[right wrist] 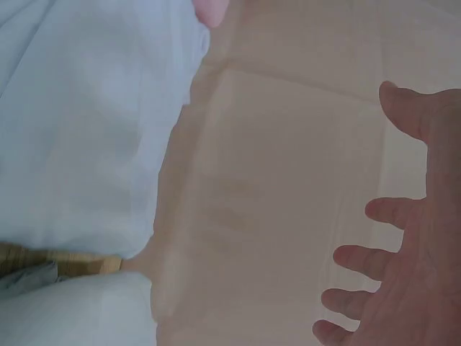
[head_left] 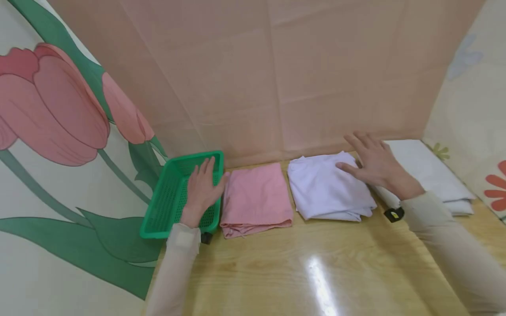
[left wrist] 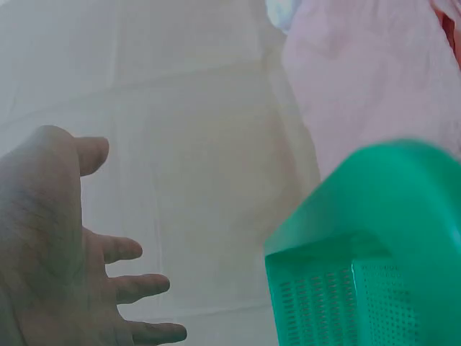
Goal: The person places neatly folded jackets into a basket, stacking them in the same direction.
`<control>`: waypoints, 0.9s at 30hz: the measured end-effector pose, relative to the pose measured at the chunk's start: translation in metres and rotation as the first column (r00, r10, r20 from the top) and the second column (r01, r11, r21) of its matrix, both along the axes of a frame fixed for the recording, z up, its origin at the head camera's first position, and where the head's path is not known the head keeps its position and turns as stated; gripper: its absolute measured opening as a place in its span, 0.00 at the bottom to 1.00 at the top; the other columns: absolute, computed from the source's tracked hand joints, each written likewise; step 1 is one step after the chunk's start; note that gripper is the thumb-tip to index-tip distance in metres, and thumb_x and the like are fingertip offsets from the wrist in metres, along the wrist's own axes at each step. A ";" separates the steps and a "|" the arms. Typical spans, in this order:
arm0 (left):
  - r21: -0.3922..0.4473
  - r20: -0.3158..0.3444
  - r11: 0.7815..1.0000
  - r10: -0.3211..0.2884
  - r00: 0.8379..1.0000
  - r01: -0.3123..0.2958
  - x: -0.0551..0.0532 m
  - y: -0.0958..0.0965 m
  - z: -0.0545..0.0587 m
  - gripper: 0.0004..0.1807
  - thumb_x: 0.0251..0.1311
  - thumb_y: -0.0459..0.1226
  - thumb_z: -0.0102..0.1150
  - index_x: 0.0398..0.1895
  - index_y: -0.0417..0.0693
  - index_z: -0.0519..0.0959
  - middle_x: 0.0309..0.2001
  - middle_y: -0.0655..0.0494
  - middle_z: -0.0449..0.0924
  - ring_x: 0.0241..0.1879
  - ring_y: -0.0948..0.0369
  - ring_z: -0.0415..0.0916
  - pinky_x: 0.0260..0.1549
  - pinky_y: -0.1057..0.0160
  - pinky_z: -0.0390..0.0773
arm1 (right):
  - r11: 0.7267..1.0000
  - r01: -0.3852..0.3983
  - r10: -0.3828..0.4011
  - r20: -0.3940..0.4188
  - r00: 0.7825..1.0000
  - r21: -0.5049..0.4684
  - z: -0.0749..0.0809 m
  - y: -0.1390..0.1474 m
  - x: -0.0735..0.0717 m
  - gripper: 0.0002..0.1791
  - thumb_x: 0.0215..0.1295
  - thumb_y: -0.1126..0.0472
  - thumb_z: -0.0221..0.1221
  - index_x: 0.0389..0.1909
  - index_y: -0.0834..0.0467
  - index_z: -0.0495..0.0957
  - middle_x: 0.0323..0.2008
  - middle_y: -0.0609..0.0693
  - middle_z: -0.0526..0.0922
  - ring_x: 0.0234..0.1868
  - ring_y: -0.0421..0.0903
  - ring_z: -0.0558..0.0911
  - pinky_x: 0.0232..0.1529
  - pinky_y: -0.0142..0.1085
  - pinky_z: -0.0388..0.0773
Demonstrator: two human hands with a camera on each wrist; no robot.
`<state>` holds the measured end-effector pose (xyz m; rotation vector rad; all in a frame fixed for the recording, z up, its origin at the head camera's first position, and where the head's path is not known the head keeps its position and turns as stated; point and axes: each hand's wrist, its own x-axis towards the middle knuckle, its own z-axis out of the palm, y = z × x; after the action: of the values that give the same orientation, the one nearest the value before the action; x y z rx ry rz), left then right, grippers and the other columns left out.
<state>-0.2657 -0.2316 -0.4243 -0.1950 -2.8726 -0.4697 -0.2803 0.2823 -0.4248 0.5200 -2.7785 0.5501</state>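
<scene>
My left hand [head_left: 202, 188] hovers over the green plastic basket [head_left: 152, 226] at the left of the table, its fingers spread and holding nothing. The basket has perforated walls, seen close up in the left wrist view. Beside it lies a folded pink cloth [head_left: 257, 197]. To the right of that is a folded pale lavender cloth [head_left: 328, 188], loosely creased. Above its right edge is my right hand [head_left: 375, 164], fingers apart and with nothing in it. A folded white cloth [head_left: 428, 171] lies at the far right, partly hidden behind the right hand and forearm.
The wooden table [head_left: 276, 272] runs in front of the cloths. A beige sheet [head_left: 276, 79] hangs behind them. A wall with painted tulips [head_left: 67, 101] borders the left side, and a flower-patterned wall [head_left: 474, 118] the right.
</scene>
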 end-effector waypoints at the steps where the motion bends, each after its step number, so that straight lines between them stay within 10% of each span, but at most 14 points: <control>1: 0.005 -0.005 1.000 -0.002 1.000 0.002 0.001 0.001 -0.001 0.48 0.75 0.68 0.43 0.87 0.49 0.55 0.84 0.40 0.57 0.79 0.27 0.54 0.75 0.28 0.58 | 1.000 -0.001 0.001 -0.001 1.000 -0.004 -0.001 -0.002 0.000 0.53 0.70 0.34 0.63 0.86 0.55 0.54 0.82 0.69 0.56 0.80 0.76 0.54 0.71 0.76 0.50; 27: 0.136 -0.020 0.990 -0.044 0.999 0.046 0.008 0.026 -0.013 0.44 0.75 0.60 0.50 0.86 0.47 0.57 0.82 0.41 0.59 0.78 0.37 0.62 0.73 0.34 0.65 | 0.995 -0.086 0.084 -0.043 0.996 -0.045 -0.026 -0.057 0.000 0.47 0.70 0.42 0.67 0.81 0.63 0.62 0.77 0.70 0.65 0.75 0.73 0.66 0.69 0.73 0.61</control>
<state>-0.2577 -0.2060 -0.4376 -0.2399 -2.8110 -0.6669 -0.2802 0.2253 -0.4509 0.6337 -2.7082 0.6144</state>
